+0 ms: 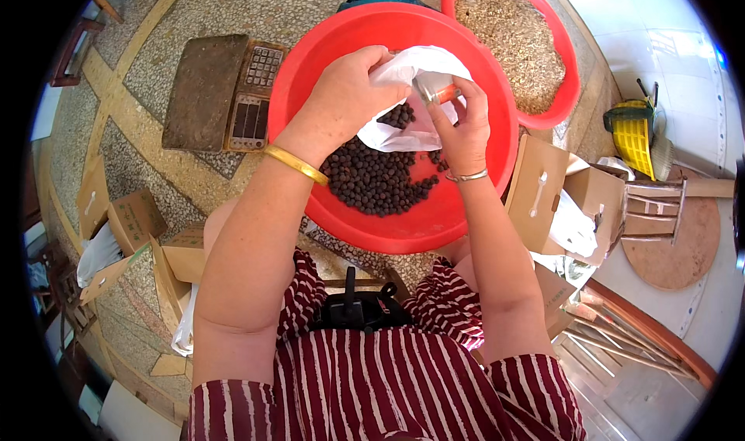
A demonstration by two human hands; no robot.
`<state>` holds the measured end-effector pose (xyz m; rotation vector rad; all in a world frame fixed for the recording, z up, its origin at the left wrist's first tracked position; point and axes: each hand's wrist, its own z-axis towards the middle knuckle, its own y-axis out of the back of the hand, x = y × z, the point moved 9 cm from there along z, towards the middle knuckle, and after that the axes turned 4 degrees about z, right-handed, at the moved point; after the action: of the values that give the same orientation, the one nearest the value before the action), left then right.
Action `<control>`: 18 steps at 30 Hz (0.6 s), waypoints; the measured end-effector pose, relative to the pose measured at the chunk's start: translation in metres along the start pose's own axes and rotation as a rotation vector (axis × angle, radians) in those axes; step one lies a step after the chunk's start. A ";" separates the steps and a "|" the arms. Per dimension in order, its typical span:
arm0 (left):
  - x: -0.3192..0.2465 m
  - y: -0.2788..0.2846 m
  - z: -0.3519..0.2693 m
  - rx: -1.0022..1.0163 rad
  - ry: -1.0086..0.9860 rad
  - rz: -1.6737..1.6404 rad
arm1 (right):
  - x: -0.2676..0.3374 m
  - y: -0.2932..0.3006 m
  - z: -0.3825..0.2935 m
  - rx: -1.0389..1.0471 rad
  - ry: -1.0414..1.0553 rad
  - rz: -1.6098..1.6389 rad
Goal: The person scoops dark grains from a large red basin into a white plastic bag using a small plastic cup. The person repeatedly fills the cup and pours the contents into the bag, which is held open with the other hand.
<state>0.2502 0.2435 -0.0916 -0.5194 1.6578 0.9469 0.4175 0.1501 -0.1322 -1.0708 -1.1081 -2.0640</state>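
A large red plastic basin (384,240) stands before me, with a heap of small dark round nuts or dried fruits (378,179) in its lower part. Over it, my left hand (352,92) grips the left rim of a white plastic bag (428,60) held with its mouth open. My right hand (465,121) is at the bag's right side, its fingers closed around a small clear container with an orange-red band (445,93), partly inside the bag mouth. More dark round pieces (398,116) show through the bag's opening; whether they lie in the bag or the basin, I cannot tell.
A dirty digital scale (206,92) lies left of the basin on the stone-patterned floor. Another red basin (567,86) with pale chopped material stands at upper right. Open cardboard boxes (137,220) with white bags flank me on both sides. A yellow plastic basket (631,138) is far right.
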 end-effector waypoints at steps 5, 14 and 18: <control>0.004 0.002 -0.004 0.023 -0.041 0.176 | -0.032 -0.014 -0.027 0.256 -0.591 0.565; 0.008 0.006 -0.002 -0.119 0.004 0.330 | -0.099 -0.028 -0.112 0.728 -0.370 -0.407; 0.010 0.005 0.002 -0.114 0.013 0.170 | -0.120 -0.032 -0.112 0.597 -0.367 -0.464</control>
<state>0.2452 0.2492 -0.0997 -0.4671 1.6866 1.1702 0.4136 0.0820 -0.2849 -0.9548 -2.1574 -1.6750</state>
